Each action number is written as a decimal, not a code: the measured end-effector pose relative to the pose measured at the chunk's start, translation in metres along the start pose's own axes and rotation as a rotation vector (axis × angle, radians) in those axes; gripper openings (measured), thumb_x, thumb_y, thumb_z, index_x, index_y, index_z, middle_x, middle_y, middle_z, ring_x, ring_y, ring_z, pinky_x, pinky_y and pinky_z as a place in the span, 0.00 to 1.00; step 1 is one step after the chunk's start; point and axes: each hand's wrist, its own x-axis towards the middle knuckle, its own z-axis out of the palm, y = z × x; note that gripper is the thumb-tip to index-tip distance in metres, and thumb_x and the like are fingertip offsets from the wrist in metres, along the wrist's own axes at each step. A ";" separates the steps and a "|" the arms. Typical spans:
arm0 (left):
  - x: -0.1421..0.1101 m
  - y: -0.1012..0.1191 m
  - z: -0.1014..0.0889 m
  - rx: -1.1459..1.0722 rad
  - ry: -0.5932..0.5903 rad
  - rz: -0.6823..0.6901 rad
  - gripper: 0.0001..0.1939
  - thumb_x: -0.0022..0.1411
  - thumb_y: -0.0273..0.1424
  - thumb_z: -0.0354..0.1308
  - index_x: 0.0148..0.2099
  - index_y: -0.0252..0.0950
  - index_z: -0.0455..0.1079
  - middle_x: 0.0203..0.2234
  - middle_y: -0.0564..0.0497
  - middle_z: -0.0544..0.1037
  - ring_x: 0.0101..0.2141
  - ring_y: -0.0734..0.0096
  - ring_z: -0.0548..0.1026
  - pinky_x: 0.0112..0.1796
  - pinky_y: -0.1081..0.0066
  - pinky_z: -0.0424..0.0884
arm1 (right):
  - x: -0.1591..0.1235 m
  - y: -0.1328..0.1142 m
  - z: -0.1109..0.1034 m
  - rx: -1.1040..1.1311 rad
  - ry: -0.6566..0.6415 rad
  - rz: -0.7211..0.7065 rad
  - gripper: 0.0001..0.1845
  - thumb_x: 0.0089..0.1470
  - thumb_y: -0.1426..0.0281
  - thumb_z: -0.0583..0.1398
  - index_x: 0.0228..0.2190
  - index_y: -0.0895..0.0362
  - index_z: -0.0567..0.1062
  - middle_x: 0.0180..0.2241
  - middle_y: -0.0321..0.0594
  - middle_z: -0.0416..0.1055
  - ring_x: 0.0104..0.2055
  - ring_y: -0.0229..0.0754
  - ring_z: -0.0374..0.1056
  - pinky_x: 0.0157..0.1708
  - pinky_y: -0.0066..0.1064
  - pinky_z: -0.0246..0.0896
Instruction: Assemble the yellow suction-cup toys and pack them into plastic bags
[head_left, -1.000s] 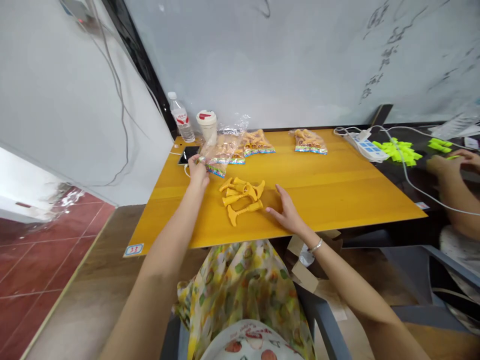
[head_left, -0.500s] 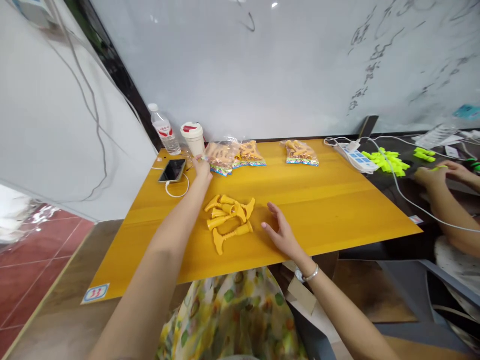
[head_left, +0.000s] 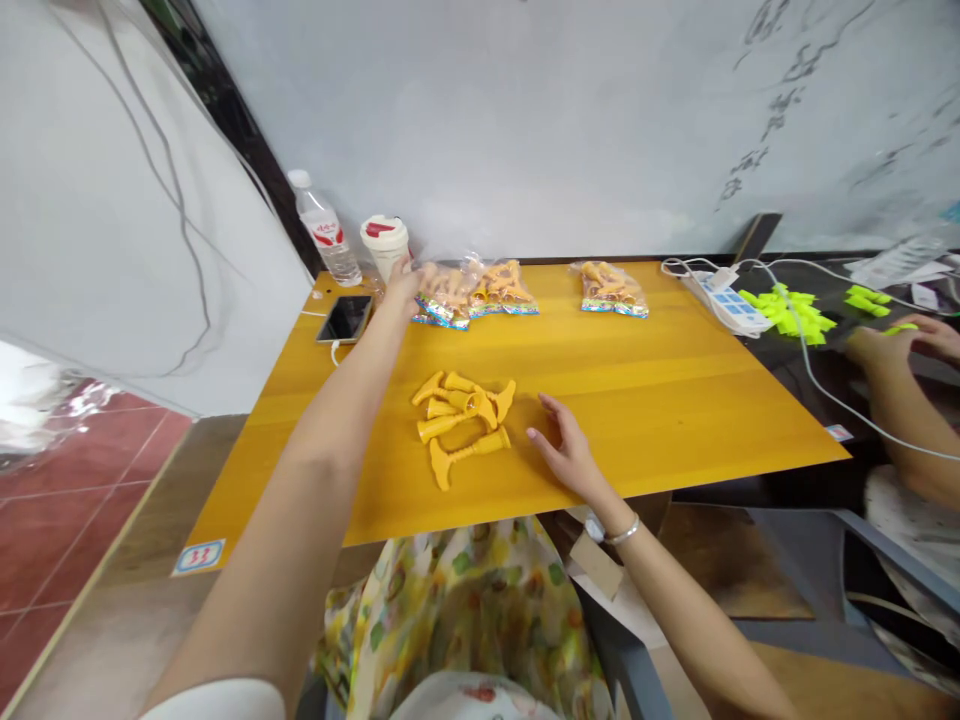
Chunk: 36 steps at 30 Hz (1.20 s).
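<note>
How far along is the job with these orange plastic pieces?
Already bagged: orange pieces in three bags along the far edge of the yellow table. In hand: the left hand is at the nearest bag. Left: a loose pile beside the right hand.

Yellow wooden table [head_left: 637, 430], loose orange plastic pieces [head_left: 457, 420], 3 clear bags [head_left: 609, 290], smartphone [head_left: 345, 319], water bottle [head_left: 322, 228], white cup [head_left: 385, 245]

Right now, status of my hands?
Left hand at the plastic bag; right hand flat on table beside loose orange pieces; cup just behind left hand.
</note>
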 end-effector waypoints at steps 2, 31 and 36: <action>-0.008 0.008 -0.008 0.025 0.009 -0.150 0.35 0.53 0.19 0.63 0.62 0.34 0.61 0.39 0.45 0.77 0.36 0.66 0.78 0.42 0.65 0.75 | 0.000 0.001 0.001 -0.006 0.007 -0.016 0.31 0.62 0.54 0.57 0.62 0.52 0.61 0.61 0.52 0.64 0.64 0.52 0.62 0.64 0.51 0.58; -0.173 -0.007 -0.114 0.976 -0.934 0.245 0.20 0.54 0.40 0.64 0.49 0.39 0.78 0.68 0.40 0.58 0.69 0.42 0.50 0.67 0.46 0.45 | 0.143 0.000 0.050 -0.269 -0.124 0.177 0.26 0.61 0.63 0.58 0.59 0.56 0.67 0.37 0.41 0.74 0.37 0.45 0.71 0.43 0.38 0.67; -0.169 -0.010 -0.117 0.922 -0.829 0.238 0.18 0.53 0.45 0.67 0.42 0.40 0.78 0.69 0.43 0.57 0.70 0.43 0.46 0.67 0.45 0.42 | 0.153 -0.013 0.065 -0.333 -0.058 0.211 0.24 0.63 0.61 0.56 0.58 0.54 0.68 0.48 0.47 0.74 0.49 0.52 0.71 0.51 0.44 0.65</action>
